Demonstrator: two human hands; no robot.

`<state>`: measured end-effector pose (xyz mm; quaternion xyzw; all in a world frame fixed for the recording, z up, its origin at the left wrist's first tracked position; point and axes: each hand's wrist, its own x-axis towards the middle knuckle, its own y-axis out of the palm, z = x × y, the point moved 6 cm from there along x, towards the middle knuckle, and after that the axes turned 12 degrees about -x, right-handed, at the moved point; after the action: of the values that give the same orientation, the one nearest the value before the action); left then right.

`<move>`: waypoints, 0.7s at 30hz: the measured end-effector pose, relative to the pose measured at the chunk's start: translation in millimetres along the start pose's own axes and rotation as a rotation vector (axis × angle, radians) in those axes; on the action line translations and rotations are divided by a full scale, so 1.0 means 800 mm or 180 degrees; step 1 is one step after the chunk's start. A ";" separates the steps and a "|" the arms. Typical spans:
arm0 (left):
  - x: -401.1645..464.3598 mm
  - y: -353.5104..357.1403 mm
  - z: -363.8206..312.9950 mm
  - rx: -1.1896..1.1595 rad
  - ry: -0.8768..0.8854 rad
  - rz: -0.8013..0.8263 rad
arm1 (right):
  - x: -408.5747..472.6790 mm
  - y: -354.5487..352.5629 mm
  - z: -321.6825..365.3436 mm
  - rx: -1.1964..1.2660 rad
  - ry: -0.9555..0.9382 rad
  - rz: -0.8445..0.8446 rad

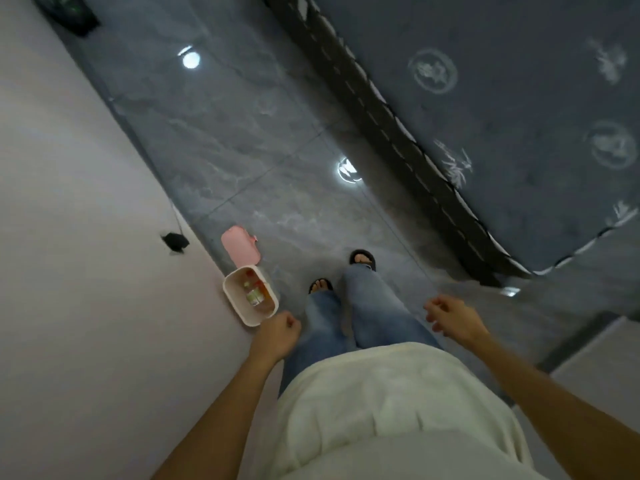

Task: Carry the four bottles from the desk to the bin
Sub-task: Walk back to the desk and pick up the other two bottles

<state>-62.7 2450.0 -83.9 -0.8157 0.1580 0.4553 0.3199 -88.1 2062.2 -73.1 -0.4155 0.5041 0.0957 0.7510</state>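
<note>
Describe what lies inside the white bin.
The white bin holds bottles, one green-labelled, with red and orange parts. Their count is unclear: they overlap, and anything beneath is covered.

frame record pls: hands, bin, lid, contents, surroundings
left hand: loosely curled, holds nothing, near the bin's rim
right hand: loosely curled, holds nothing
bin: white, on the floor by the wall, open
lid: pink, flipped back
contents: bottles inside, count unclear
surroundings: mattress to the person's right
</note>
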 end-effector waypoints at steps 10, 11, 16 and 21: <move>0.005 0.169 -0.241 0.1385 0.1248 0.0992 | -0.185 0.170 -0.262 0.1816 0.1679 0.0214; 0.002 0.191 -0.259 0.1525 0.1335 0.1072 | -0.194 0.185 -0.277 0.1978 0.1778 0.0263; -0.007 0.285 -0.313 0.2374 0.1586 0.1251 | -0.209 0.224 -0.340 0.2864 0.2097 0.0163; -0.002 0.328 -0.321 0.2951 0.1323 0.1274 | -0.181 0.186 -0.393 0.4109 0.2284 -0.0236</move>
<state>-42.8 2083.3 -83.5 -0.6160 0.5542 0.2191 0.5151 -453.0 1970.2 -76.7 0.0864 0.6603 -0.3870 0.6378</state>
